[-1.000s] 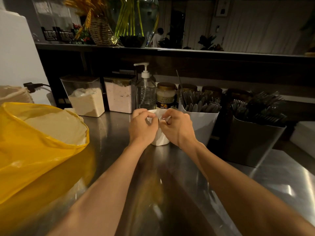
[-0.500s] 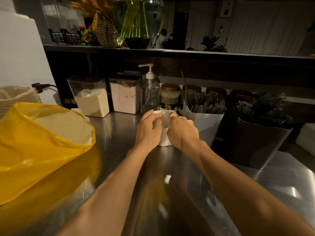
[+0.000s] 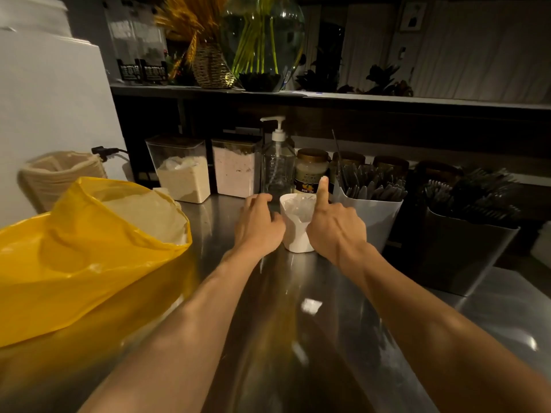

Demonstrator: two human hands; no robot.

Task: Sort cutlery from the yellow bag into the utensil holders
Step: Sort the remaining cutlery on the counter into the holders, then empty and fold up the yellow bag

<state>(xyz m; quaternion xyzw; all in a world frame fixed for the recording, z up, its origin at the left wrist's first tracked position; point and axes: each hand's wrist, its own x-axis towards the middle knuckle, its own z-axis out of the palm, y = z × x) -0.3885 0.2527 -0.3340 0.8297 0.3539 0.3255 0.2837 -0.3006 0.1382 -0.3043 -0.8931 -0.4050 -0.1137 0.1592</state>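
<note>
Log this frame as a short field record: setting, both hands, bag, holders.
setting: steel counter, dim light
left hand: open, beside small white cup, holding nothing
right hand: index finger raised, at the cup's right side
yellow bag: open, far left
white holder: dark cutlery inside
dark holder: dark forks inside

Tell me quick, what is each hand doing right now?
Left hand: open, empty, resting beside the white cup.
Right hand: holding nothing, index finger pointing up, other fingers curled beside the cup.
</note>
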